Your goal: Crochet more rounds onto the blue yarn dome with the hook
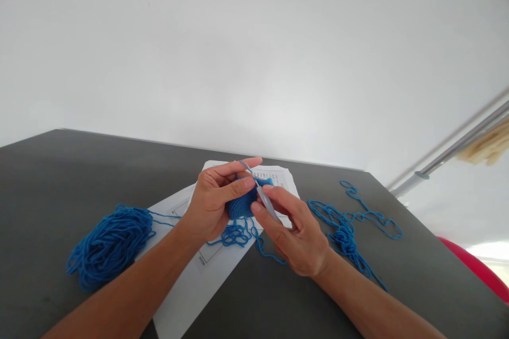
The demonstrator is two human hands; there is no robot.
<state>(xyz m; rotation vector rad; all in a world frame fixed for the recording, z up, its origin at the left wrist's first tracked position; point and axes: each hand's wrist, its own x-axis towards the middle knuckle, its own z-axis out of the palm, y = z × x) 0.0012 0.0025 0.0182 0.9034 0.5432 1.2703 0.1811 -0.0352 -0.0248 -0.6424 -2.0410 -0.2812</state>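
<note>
My right hand (301, 234) has its fingers clamped on the hook (268, 205), long axis slanting near right to far left, thin end by the far side of the blue piece (242, 207), pinched between fingers of my left hand (211, 198) just left.

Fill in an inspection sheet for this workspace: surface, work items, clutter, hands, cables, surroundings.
Surface: dark gray table, with printed sheets lying on it.
Work items: blue crocheted piece, gray-handled crochet hook, blue yarn bundle at left.
Clutter: tangled blue yarn at right; more loose strands below the piece.
Hands: left hand holds the crocheted piece; right hand grips the hook.
Cables: nothing seen.
Surroundings: white wall behind; metal pole and red object, partly cut off, at right.
</note>
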